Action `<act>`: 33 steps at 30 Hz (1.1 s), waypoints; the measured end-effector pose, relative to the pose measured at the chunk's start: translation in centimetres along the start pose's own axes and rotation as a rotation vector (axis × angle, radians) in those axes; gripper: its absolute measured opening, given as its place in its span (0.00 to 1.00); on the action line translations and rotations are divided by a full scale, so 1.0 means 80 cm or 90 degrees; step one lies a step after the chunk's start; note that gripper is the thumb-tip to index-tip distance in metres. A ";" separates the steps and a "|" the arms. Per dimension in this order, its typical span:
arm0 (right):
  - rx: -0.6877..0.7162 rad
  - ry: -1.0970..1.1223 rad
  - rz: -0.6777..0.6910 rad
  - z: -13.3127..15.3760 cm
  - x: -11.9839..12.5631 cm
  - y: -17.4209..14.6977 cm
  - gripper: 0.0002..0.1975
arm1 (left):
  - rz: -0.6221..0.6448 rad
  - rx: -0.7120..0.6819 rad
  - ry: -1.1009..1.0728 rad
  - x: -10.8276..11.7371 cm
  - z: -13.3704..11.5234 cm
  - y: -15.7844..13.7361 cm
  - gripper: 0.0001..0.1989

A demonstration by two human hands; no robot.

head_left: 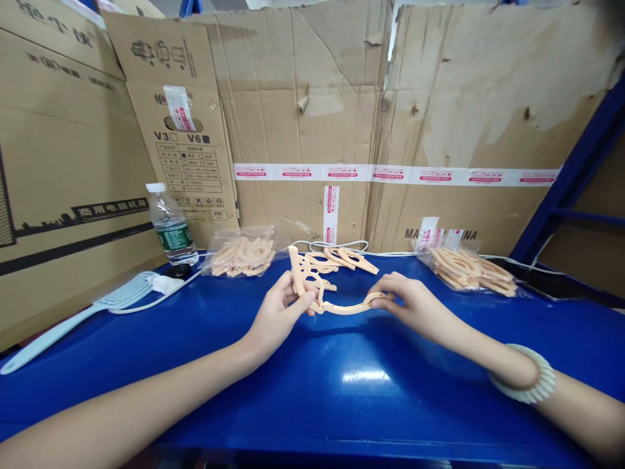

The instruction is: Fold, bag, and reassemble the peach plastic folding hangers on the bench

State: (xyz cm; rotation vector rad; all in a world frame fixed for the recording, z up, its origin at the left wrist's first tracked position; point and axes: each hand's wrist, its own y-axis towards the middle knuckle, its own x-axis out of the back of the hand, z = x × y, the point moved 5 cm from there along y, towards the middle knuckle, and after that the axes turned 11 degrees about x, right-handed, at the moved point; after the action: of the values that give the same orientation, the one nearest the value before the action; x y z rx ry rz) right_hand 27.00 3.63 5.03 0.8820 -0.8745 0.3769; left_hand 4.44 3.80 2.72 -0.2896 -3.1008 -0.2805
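In front of me, above the blue table (312, 404), I hold a pale beige jointed frame (349, 309) with ring-shaped openings and a long curved arm. I cannot tell exactly what kind of article it is. My left hand (283, 309) is closed on its ringed end, thumb in front, where a straight bar stands up. At the other end of the curved arm, my right hand (413, 303) pinches the tip between thumb and fingers. Just behind the held frame lie several loose beige pieces (359, 259) of similar look.
Clear bags of beige pieces lie at left (244, 255) and right (461, 267). A water bottle (170, 228), a light blue hairbrush (97, 306) and a white cable (146, 308) are on the left. A dark phone-like slab (551, 283) lies right. Cardboard (303, 117) walls the back.
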 end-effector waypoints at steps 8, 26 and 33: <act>-0.238 0.430 -0.230 -0.018 -0.007 -0.008 0.19 | 0.047 -0.018 0.053 -0.004 -0.008 -0.005 0.11; -0.137 0.543 -0.178 -0.002 -0.043 -0.007 0.12 | 0.301 0.111 0.130 -0.030 0.003 -0.015 0.16; 0.110 0.325 -0.190 0.030 -0.034 -0.004 0.06 | 0.282 0.144 0.193 -0.040 0.020 -0.014 0.13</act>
State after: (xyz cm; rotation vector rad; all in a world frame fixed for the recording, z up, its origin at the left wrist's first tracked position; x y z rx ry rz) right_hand 24.33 1.70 3.51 0.9998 -0.2375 0.3949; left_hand 7.37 2.45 0.85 -0.8195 -2.6450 0.0354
